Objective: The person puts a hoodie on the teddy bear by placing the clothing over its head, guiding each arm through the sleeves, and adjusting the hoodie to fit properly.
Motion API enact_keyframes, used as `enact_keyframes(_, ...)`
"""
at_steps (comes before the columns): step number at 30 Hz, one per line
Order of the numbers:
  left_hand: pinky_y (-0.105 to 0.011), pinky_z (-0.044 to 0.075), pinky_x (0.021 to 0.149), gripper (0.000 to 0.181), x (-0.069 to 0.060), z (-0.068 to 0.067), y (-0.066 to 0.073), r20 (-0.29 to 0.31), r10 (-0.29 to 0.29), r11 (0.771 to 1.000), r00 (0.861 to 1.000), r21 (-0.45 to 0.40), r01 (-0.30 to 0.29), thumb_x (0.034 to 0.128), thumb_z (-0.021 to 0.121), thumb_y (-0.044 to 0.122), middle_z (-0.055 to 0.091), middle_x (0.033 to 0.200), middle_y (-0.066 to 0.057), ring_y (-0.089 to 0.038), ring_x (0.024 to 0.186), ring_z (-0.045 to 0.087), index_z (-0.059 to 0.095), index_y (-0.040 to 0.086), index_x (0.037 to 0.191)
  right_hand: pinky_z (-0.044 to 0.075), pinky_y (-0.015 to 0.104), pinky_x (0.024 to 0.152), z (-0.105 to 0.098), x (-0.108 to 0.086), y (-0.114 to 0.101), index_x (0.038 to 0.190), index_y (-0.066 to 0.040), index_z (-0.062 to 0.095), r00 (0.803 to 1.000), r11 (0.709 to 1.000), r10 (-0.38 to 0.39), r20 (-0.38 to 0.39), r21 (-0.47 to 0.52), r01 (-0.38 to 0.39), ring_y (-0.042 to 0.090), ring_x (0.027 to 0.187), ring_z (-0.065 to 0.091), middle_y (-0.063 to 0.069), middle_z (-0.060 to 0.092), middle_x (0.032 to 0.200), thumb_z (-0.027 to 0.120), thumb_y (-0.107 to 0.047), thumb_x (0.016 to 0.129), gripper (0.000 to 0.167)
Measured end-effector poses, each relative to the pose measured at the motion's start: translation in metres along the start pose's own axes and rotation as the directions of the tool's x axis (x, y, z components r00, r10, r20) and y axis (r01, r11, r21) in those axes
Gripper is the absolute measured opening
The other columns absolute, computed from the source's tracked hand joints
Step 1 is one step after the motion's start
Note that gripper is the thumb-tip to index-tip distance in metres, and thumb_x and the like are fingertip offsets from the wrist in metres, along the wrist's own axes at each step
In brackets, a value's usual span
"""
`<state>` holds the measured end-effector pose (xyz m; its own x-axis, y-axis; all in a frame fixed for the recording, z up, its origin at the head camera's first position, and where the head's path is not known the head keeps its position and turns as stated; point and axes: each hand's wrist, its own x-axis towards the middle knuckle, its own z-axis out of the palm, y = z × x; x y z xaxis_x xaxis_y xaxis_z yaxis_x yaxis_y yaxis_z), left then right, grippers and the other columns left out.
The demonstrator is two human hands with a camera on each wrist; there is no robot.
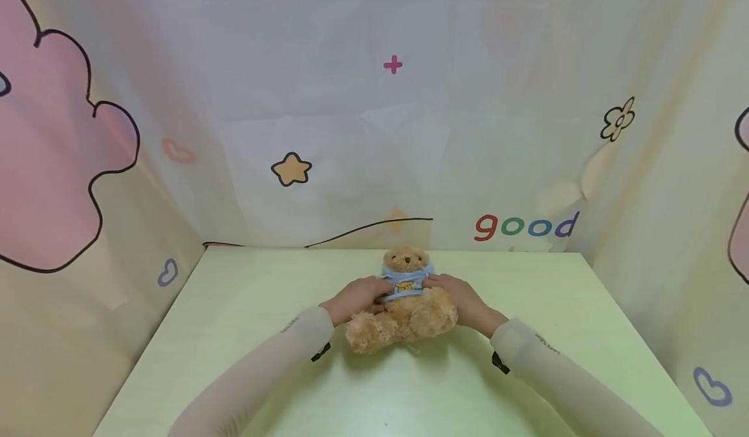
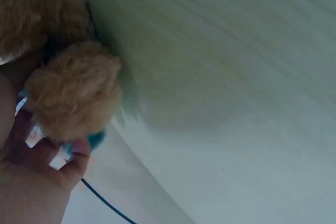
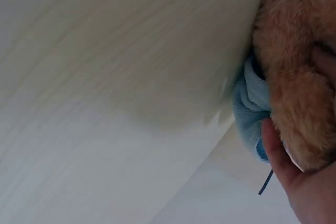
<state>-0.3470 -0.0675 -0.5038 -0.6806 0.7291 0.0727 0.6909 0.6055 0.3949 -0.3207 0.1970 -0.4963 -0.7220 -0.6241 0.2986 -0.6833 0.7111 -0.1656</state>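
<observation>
Pale green table (image 1: 251, 287) (faintly streaked) with a teddy bear (image 1: 405, 310) apparently on top.

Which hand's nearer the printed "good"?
Right. In the head view, the right hand is below and left of "good"; the left hand is farther left, across the teddy bear.

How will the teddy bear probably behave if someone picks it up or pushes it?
The teddy bear is probably soft and squashy, since its body looks plush. Its furry surface and cloth-like blue shirt suggest it would hardly slip. It seems unlikely to roll, because its thick legs splay apart.
</observation>
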Motion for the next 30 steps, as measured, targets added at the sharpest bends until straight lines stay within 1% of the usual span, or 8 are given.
enact_keyframes(3,-0.033,0.052,0.084,0.016,0.001,-0.001,0.007,-0.023,0.028,0.986,0.999,0.167,-0.024,0.0898,0.072,0.015,0.068,0.098,0.004,-0.013,0.086,0.061,0.057,0.021,0.09,0.053,0.051,0.089,0.002,0.0,-0.002,0.119,-0.007,0.068,1.0,0.997,0.003,-0.031,-0.083,-0.005,0.038,0.116,0.061,0.018,0.065,0.127,0.075,-0.022,0.082,0.04)
enact_keyframes(7,-0.033,0.051,0.082,0.01,0.001,-0.003,0.011,-0.031,-0.004,0.984,1.0,0.178,0.01,0.0936,0.067,0.013,0.069,0.103,0.003,-0.014,0.089,0.06,0.059,0.019,0.093,0.054,0.05,0.085,-0.002,0.001,-0.004,0.117,-0.009,0.069,0.999,0.996,0.012,-0.05,-0.093,-0.017,0.035,0.11,0.062,0.013,0.067,0.122,0.075,-0.023,0.083,0.037)
enact_keyframes(13,-0.028,0.048,0.081,0.012,-0.005,-0.008,0.0,-0.022,-0.067,0.997,0.998,-0.047,0.066,0.0942,0.063,0.01,0.062,0.109,0.0,-0.011,0.093,0.053,0.061,0.016,0.105,0.054,0.042,0.084,-0.014,0.001,0.006,0.11,-0.014,0.068,0.999,0.995,0.039,0.026,0.088,-0.041,0.022,0.099,0.062,0.002,0.061,0.112,0.074,-0.009,0.085,0.026)
enact_keyframes(16,-0.035,0.05,0.089,0.024,-0.01,-0.01,-0.009,-0.072,-0.15,0.961,0.986,-0.247,0.128,0.0951,0.063,0.021,0.057,0.118,-0.004,-0.017,0.104,0.055,0.059,0.013,0.117,0.052,0.043,0.088,-0.02,0.002,0.013,0.112,-0.014,0.068,0.994,0.973,0.096,0.057,0.207,-0.106,0.022,0.103,0.061,0.003,0.06,0.117,0.069,-0.012,0.088,0.024)
enact_keyframes(20,-0.043,0.05,0.094,0.04,-0.014,-0.012,-0.018,-0.11,-0.381,0.829,0.918,-0.48,0.286,0.1021,0.051,0.035,0.053,0.133,-0.013,-0.027,0.117,0.056,0.051,0.009,0.132,0.051,0.036,0.078,-0.025,0.005,0.017,0.113,-0.011,0.068,0.979,0.934,0.205,-0.024,0.303,-0.188,0.02,0.094,0.059,0.005,0.062,0.114,0.065,-0.014,0.09,0.024)
enact_keyframes(25,-0.046,0.051,0.093,0.055,-0.015,-0.009,-0.027,0.141,-0.521,0.546,0.842,-0.703,0.456,0.1032,0.043,0.043,0.051,0.142,-0.018,-0.034,0.127,0.053,0.044,0.005,0.143,0.051,0.028,0.07,-0.031,0.011,0.009,0.114,-0.011,0.068,0.987,0.948,0.152,-0.058,0.29,-0.13,0.013,0.085,0.062,0.003,0.07,0.108,0.063,-0.012,0.092,0.023)
enact_keyframes(28,-0.043,0.053,0.089,0.056,-0.015,-0.006,-0.03,0.242,-0.491,0.443,0.837,-0.758,0.479,0.1021,0.043,0.043,0.056,0.136,-0.018,-0.03,0.121,0.057,0.048,0.004,0.142,0.055,0.029,0.074,-0.033,0.014,0.001,0.114,-0.014,0.07,0.997,0.966,0.074,0.008,0.247,-0.074,0.009,0.083,0.067,0.0,0.073,0.103,0.063,-0.016,0.094,0.021)
enact_keyframes(30,-0.04,0.052,0.087,0.05,-0.013,-0.004,-0.032,0.28,-0.459,0.349,0.843,-0.816,0.461,0.102,0.044,0.042,0.061,0.126,-0.014,-0.024,0.112,0.06,0.053,0.005,0.135,0.056,0.031,0.075,-0.033,0.013,-0.002,0.116,-0.015,0.069,0.996,0.974,0.046,0.073,0.219,-0.061,0.009,0.082,0.068,-0.001,0.074,0.101,0.062,-0.021,0.095,0.022)
